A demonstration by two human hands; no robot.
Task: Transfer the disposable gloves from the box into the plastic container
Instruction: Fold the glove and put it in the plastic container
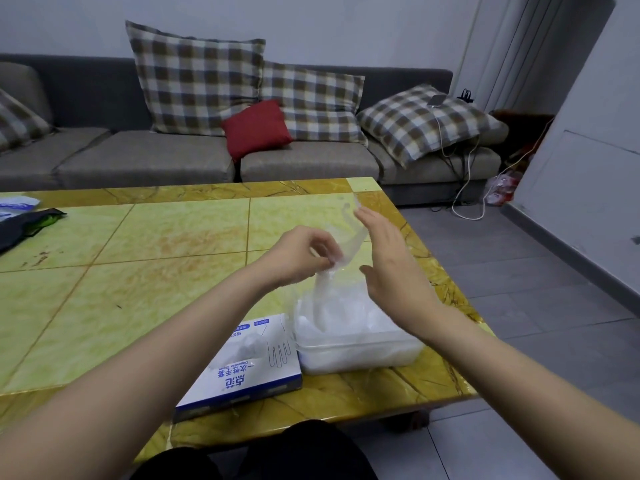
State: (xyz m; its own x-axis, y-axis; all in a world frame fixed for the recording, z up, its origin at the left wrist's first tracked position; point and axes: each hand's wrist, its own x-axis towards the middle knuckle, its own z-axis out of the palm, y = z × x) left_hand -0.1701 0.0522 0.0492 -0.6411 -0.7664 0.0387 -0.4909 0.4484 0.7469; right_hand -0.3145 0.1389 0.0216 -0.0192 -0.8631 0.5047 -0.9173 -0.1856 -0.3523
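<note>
A white and blue glove box (242,368) lies flat near the table's front edge. Right beside it stands a clear plastic container (360,355) heaped with thin transparent gloves. My left hand (298,254) hovers above the container and pinches one clear glove (346,244); the glove's fingers stick up to the right and its cuff hangs down toward the heap. My right hand (391,265) is held flat and upright, fingers apart, just right of that glove; it touches the glove's fingertips at the top but grips nothing.
The yellow-green marble table (138,271) has its right edge close beside the container. A dark bag (20,226) and a blue-white packet (17,204) lie at the far left. A grey sofa (173,157) with plaid cushions stands behind. Cables trail on the floor (519,254) at right.
</note>
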